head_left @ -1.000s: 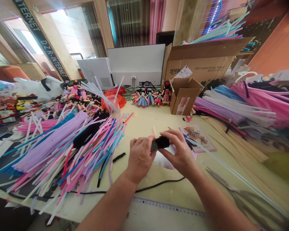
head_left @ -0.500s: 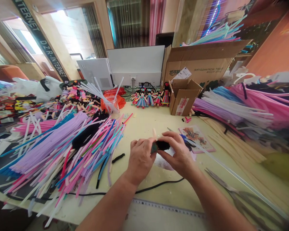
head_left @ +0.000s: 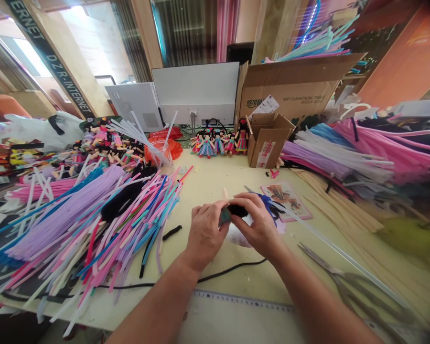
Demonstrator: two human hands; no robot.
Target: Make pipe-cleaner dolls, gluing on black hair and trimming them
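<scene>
Between my two hands is a small pipe-cleaner doll (head_left: 237,210), mostly hidden by my fingers; a black fuzzy end, a greenish part and a pale limb poking upward show. My left hand (head_left: 205,230) is closed around the greenish part. On the black end, the thumb and fingers of my right hand (head_left: 258,223) pinch from the right side. Just beyond my right hand lie blue-handled scissors (head_left: 268,203), partly covered, near a printed card (head_left: 286,200). A short black pipe-cleaner piece (head_left: 172,232) rests left of my left hand.
A big pile of colored pipe cleaners (head_left: 68,215) spreads at left. Finished dolls (head_left: 208,143) stand by the monitor (head_left: 195,93). Cardboard boxes (head_left: 268,143) and more bundles (head_left: 344,153) sit at right. Large metal scissors (head_left: 337,272), a ruler (head_left: 243,301) and a black cable (head_left: 232,272) lie near me.
The whole scene has shifted slightly left and up in view as the camera moved. Both hands keep nearly the same hold on the doll.
</scene>
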